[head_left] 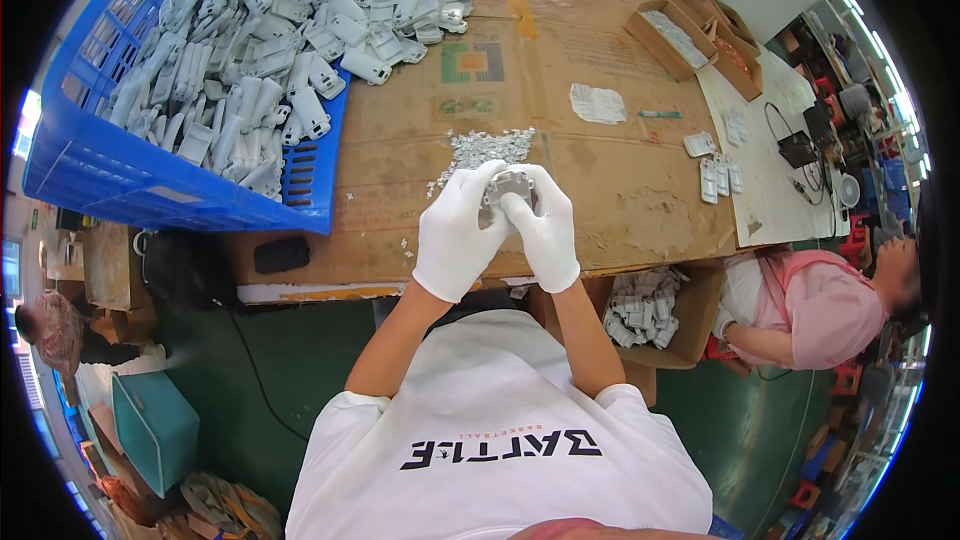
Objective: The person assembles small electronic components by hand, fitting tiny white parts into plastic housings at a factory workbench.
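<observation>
Gloves cover both hands: the left hand and right hand close together around a small grey plastic part above the cardboard-covered table, just near a heap of grey scraps. A blue crate of similar parts stands to the left.

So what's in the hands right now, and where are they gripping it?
Both gloved hands, left hand and right hand, hold one small grey plastic part by its opposite sides, fingers pinching its edges.
</observation>
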`<state>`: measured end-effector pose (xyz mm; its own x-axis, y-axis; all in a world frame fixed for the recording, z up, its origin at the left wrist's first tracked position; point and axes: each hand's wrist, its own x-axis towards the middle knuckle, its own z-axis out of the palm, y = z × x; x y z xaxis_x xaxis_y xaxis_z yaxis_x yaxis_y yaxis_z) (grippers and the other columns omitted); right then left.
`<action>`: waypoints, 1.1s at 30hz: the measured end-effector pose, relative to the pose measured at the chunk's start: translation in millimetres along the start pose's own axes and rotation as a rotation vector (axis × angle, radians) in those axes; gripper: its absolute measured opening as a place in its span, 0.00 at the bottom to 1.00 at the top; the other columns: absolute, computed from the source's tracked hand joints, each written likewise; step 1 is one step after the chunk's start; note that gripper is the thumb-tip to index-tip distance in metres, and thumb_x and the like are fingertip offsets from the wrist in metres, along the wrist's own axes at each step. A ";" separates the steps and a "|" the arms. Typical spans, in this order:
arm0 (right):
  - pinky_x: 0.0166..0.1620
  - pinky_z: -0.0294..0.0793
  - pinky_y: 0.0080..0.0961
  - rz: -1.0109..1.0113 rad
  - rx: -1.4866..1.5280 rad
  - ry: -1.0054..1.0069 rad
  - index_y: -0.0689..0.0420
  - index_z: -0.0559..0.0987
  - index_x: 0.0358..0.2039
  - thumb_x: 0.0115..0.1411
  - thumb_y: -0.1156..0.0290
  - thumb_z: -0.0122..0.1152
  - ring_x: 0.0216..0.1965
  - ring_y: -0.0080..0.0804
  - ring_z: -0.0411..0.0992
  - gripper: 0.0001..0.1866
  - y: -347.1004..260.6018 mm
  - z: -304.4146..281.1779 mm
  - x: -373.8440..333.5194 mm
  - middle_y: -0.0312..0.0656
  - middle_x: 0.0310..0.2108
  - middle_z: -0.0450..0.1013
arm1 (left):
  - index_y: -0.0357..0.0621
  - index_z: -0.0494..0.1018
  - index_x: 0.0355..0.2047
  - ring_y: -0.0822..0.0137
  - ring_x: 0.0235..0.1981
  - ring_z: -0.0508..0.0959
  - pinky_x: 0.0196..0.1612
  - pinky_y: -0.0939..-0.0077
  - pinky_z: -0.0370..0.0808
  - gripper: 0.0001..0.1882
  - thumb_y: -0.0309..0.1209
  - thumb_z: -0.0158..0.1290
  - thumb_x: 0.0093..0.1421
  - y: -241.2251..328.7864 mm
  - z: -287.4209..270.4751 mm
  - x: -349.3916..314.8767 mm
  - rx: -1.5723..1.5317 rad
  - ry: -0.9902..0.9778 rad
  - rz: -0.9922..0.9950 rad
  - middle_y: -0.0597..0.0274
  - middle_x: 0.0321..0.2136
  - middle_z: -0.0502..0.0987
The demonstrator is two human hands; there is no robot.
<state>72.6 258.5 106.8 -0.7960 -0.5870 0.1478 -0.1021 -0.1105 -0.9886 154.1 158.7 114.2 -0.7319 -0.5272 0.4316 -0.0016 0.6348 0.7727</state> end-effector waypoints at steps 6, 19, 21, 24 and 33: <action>0.35 0.70 0.18 0.080 0.044 -0.003 0.62 0.77 0.38 0.61 0.77 0.57 0.30 0.16 0.68 0.05 7.2 11.6 4.9 0.32 0.28 0.73 | 0.44 0.74 0.52 0.62 0.34 0.82 0.36 0.72 0.80 0.27 0.17 0.59 0.49 -5.2 -4.8 -5.3 0.048 0.028 0.029 0.56 0.38 0.78; 0.31 0.64 0.19 0.089 -0.014 0.125 0.60 0.70 0.26 0.54 0.81 0.51 0.27 0.15 0.60 0.02 44.6 15.8 -10.0 0.30 0.22 0.63 | 0.48 0.73 0.47 0.53 0.30 0.78 0.32 0.63 0.77 0.23 0.19 0.56 0.49 -24.2 13.8 -24.7 0.075 -0.024 0.056 0.56 0.32 0.75; 0.35 0.67 0.19 0.137 -0.069 0.092 0.62 0.74 0.30 0.57 0.79 0.52 0.29 0.16 0.64 0.02 50.7 9.7 -12.6 0.31 0.25 0.69 | 0.48 0.73 0.46 0.54 0.31 0.79 0.33 0.64 0.77 0.21 0.20 0.56 0.51 -28.9 16.1 -24.4 0.087 -0.061 -0.007 0.55 0.33 0.76; 0.39 0.69 0.18 0.117 0.025 0.058 0.64 0.77 0.37 0.61 0.78 0.53 0.33 0.17 0.68 0.06 47.2 4.9 -7.4 0.32 0.30 0.73 | 0.43 0.75 0.42 0.58 0.32 0.81 0.35 0.68 0.78 0.15 0.22 0.58 0.52 -35.2 14.4 -11.1 -0.029 -0.013 -0.123 0.54 0.35 0.79; 0.46 0.71 0.19 0.168 0.168 0.048 0.65 0.77 0.43 0.64 0.76 0.54 0.40 0.18 0.71 0.09 33.3 -10.3 -3.4 0.36 0.37 0.75 | 0.45 0.75 0.43 0.57 0.30 0.79 0.34 0.69 0.77 0.16 0.21 0.58 0.53 -23.3 17.3 9.3 -0.055 -0.016 -0.011 0.56 0.34 0.77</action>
<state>65.8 265.1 73.0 -0.8213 -0.5700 -0.0241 0.1320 -0.1488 -0.9800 135.6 148.8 92.2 -0.7429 -0.5248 0.4155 0.0272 0.5966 0.8021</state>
